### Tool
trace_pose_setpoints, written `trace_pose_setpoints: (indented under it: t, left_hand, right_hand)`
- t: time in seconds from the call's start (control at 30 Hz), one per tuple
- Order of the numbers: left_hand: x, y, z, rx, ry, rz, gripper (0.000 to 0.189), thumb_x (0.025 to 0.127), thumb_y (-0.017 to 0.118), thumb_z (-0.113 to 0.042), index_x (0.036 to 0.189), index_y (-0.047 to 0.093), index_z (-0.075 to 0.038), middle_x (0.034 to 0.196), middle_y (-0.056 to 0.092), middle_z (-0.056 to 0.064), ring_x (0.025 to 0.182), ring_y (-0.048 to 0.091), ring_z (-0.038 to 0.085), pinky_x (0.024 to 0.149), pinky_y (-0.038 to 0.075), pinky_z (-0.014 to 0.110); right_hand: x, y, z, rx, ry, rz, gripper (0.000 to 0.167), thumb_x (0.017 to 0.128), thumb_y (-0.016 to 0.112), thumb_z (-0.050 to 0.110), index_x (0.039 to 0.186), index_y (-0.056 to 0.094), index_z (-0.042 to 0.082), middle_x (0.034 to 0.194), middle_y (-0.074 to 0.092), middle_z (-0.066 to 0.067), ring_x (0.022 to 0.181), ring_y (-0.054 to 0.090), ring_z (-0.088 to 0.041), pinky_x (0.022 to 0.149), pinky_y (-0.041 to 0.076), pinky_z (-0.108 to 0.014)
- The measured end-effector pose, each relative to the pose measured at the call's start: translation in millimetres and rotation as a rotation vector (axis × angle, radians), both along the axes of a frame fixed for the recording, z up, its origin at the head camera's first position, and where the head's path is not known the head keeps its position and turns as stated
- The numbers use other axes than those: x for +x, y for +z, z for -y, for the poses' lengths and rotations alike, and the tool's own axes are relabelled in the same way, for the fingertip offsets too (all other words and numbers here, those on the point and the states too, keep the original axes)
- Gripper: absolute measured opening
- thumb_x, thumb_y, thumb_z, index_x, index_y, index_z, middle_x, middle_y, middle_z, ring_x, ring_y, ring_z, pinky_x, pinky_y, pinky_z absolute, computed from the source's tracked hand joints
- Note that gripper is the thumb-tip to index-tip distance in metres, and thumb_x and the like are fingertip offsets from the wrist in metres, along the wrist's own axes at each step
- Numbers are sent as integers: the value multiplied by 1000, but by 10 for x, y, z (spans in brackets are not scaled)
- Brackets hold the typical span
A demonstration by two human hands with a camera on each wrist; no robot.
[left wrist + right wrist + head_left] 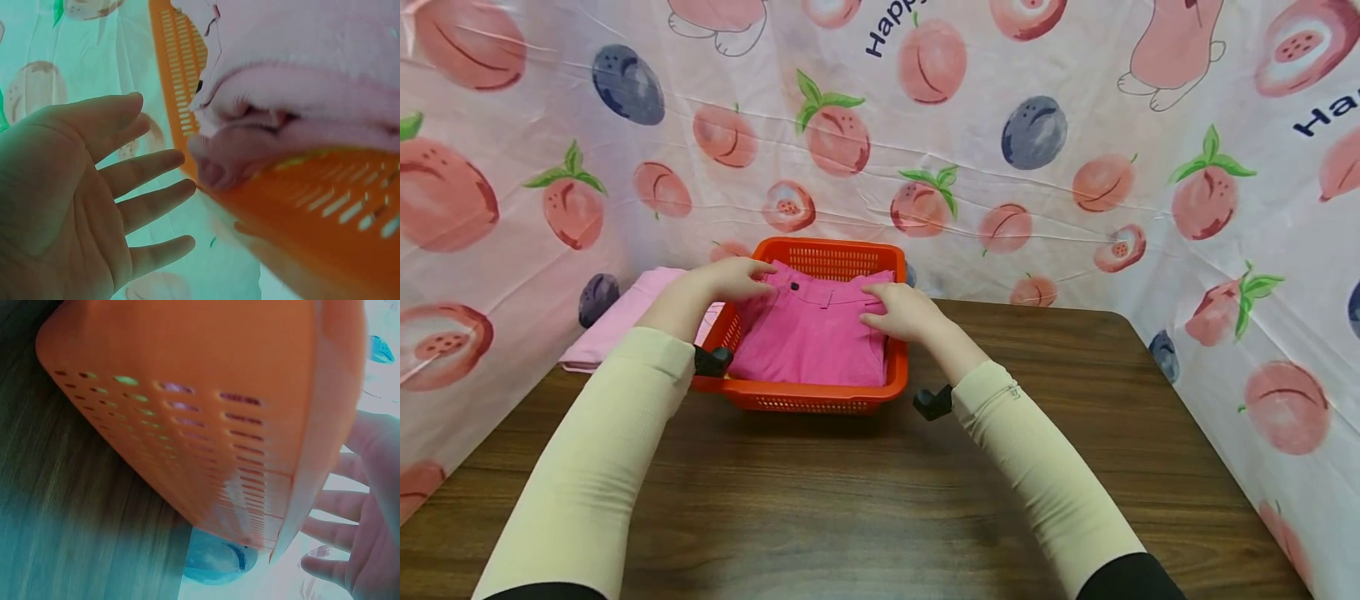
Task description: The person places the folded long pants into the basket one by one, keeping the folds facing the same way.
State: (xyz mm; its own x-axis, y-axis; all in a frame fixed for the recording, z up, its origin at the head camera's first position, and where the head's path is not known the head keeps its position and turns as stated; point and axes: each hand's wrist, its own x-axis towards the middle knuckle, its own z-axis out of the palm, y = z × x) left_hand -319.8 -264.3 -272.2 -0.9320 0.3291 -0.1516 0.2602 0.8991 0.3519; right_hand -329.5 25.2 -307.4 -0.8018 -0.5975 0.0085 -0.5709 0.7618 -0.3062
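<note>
Folded pink trousers (812, 337), waistband toward the back with a dark button, lie inside an orange plastic basket (820, 398). My left hand (733, 281) is over the basket's left side near the waistband, its fingers spread. In the left wrist view that left hand (94, 187) shows an open palm with nothing in it, beside the basket rim. Over the right rim is my right hand (902, 311), fingers loosely extended by the waistband's right end. The right wrist view has the right hand (369, 519) beside the rim, fingertips partly hidden behind it.
Folded light pink cloth (617, 321) lies left of the basket, partly covered by my left arm. The basket stands on a brown wooden table (820, 500), near its back edge. A fruit-patterned curtain (962, 133) hangs behind and at both sides.
</note>
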Motion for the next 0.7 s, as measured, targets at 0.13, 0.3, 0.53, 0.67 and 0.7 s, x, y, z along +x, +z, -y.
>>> trace_pose_setpoints:
  t: [0.13,0.3,0.53,0.67,0.7]
  left_hand:
    - [61,35,71,26,16,-12,51,94,56,-18,136,45,9,133,44,34,122,42,46,101,32,59]
    - [141,64,198,61,23,-15,52,95,55,-17,137,43,10,133,44,35,120,44,48,99,33,61]
    - [234,67,387,49,11,-56,53,96,56,-22,138,43,7,137,41,33,125,37,50,97,30,66]
    - [283,46,479,25,10,-94,55,96,57,-25,141,42,3,140,39,32,127,33,51,97,28,67]
    - [295,41,500,9,15,-104,56,96,57,-25,141,42,3,141,37,33,127,33,51,97,28,68]
  right_hand:
    - [38,15,7,1,-18,-28,56,94,60,36,144,46,14,140,50,-5,128,45,-23,106,30,-49]
    - [94,29,33,11,-30,-73,55,94,58,38,143,47,15,144,45,-7,132,38,-27,105,30,-52]
    - [164,17,121,37,-30,-114,57,93,59,42,143,47,18,150,35,-13,138,26,-32,108,22,-54]
    - [203,3,177,53,-26,-125,58,93,57,46,144,46,21,153,28,-12,140,19,-32,109,17,-55]
    - [212,0,191,51,-26,-128,59,92,57,47,144,46,21,154,28,-12,141,18,-32,109,16,-56]
